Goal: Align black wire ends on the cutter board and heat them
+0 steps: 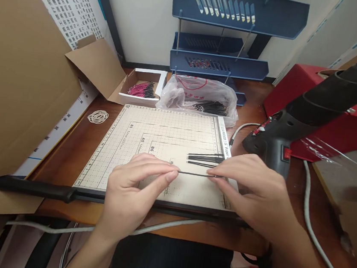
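A thin black wire (193, 174) is stretched level between my two hands, just above the paper cutter board (163, 123). My left hand (137, 194) pinches its left end between thumb and forefinger. At the other end, my right hand (252, 190) grips it the same way, the tip partly hidden by the fingers. Several more short black wires (204, 159) lie side by side on the board right behind the held one, their right ends partly covered by my right hand.
Behind the board stand a white box (140, 99) of pink-and-black wires and a plastic bag (173, 92) with black pieces. A heat gun (271, 136) leans in at right, before a red case (300, 83). The cutter's black handle (40, 189) juts left. Rubber bands (98, 117) lie nearby.
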Demonstrator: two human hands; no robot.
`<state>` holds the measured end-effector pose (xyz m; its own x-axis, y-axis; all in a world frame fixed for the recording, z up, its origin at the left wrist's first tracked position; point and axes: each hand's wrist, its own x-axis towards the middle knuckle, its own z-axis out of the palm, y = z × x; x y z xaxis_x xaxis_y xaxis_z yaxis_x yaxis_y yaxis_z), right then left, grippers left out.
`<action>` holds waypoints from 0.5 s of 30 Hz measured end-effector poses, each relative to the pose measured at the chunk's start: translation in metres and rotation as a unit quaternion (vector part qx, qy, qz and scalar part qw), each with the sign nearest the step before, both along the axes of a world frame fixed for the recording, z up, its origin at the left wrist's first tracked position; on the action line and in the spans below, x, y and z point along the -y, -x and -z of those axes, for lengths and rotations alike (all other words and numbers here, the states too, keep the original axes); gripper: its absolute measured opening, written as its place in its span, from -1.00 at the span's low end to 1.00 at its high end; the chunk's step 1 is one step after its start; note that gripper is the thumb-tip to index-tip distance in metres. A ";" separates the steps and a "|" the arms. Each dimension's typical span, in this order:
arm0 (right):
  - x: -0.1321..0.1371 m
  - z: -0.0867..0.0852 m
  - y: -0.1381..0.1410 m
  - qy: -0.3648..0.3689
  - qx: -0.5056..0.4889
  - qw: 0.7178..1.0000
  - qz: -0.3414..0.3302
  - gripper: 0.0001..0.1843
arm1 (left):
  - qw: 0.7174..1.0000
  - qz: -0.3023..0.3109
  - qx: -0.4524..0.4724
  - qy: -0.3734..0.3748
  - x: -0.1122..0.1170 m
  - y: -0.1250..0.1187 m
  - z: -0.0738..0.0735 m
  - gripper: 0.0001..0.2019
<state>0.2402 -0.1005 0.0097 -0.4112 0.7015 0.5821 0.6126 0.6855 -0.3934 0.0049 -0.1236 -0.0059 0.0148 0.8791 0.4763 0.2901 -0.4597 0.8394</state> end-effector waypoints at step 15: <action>-0.006 0.008 -0.022 0.031 -0.014 0.999 0.001 -0.90 | 0.988 0.020 -0.057 0.145 -0.018 -0.010 -0.002 -0.95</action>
<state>0.2627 -0.0950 0.0013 -0.3943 0.7366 0.5495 0.6015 0.6590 -0.4516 0.0149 -0.1052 -0.0041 0.0907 0.9759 0.1983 0.3776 -0.2180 0.8999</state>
